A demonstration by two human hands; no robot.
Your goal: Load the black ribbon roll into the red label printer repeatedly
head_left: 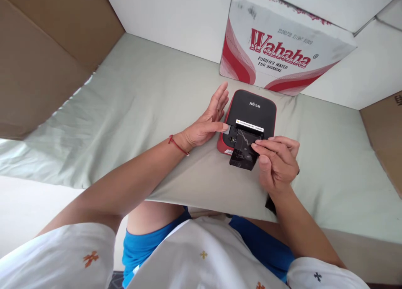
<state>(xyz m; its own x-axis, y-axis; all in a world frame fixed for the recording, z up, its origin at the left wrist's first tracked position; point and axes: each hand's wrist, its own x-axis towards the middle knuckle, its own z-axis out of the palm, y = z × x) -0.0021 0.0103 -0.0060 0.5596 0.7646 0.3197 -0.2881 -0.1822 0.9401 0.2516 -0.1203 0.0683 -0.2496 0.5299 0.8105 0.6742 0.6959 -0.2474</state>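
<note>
On the cloth stands a small black and red label printer (252,107). A glossy black strip (243,153) lies in its front opening and sticks out past the near edge. My left hand (209,119) is open along the printer's left side, its fingers stretched out. Its thumb rests on a grey tab (226,130) beside the opening. At the strip's right edge, my right hand (278,161) has its curled fingertips on the glossy surface. The right thumb is close to that edge; whether it reaches underneath is hidden. Another black piece (270,204) shows partly from behind my right wrist.
A pale green cloth (150,96) covers the work surface. Behind the printer stands a white and red water carton (276,46) against white panels. Brown cardboard (47,63) rises at the left, and another brown box (385,134) stands at the right edge.
</note>
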